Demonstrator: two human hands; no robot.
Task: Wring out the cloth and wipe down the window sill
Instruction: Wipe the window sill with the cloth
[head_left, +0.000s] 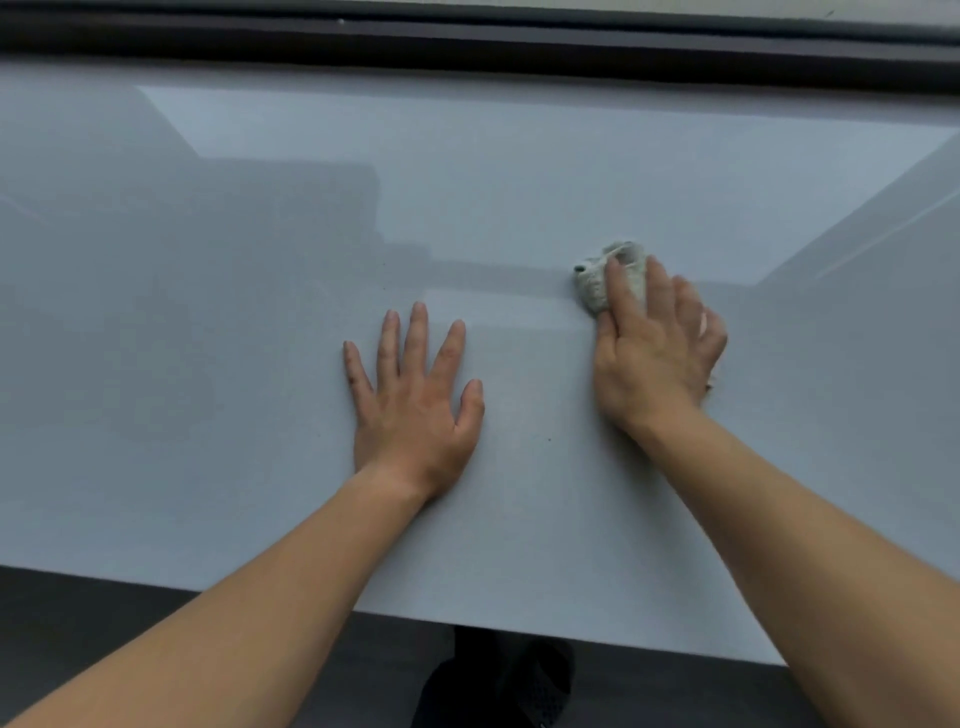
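A wide, glossy pale window sill (260, 260) fills most of the head view. A small bunched whitish cloth (592, 286) lies on it right of centre. My right hand (654, 348) presses flat on top of the cloth, fingers covering its near part, so only its far left end shows. My left hand (415, 395) rests palm down on the bare sill, fingers spread, a hand's width left of the cloth and holding nothing.
The dark window frame (467, 47) runs along the sill's far edge. The sill's near edge (519, 623) drops to a dark floor, where a dark shoe (498, 680) shows below. Reflections darken the sill's left part.
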